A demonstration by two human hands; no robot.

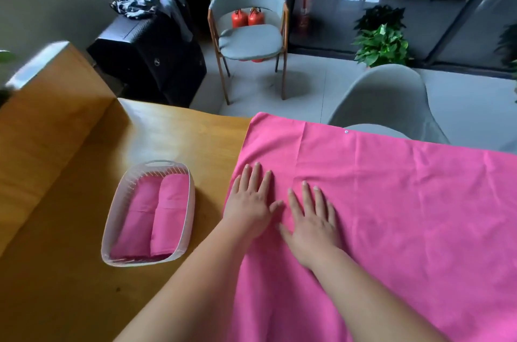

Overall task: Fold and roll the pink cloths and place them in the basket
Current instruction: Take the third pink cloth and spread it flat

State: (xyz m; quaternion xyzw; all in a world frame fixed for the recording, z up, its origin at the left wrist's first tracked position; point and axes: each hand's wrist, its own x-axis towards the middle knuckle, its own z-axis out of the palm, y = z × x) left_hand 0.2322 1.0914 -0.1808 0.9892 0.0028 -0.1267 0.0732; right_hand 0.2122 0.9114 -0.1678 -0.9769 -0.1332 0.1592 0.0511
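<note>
Pink cloth [391, 215]: soft matt fabric, faint creases seen across surface.
Rolled cloths [167, 215] in basket: same matt pink fabric.
Basket [192, 201]: translucent whitish plastic, ribbed walls, slight sheen.
Table [70, 215]: wood, grain visible, smooth satin finish, light reflected.
Far chair [249, 42]: grey matt cloth padding, wooden frame.
Floor [307, 84]: pale tiles, smooth, faintly glossy.

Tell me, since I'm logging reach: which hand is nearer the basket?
Left. The left hand lies flat on the cloth near its left edge, just right of the basket; the right hand lies flat beside it, farther right.
</note>
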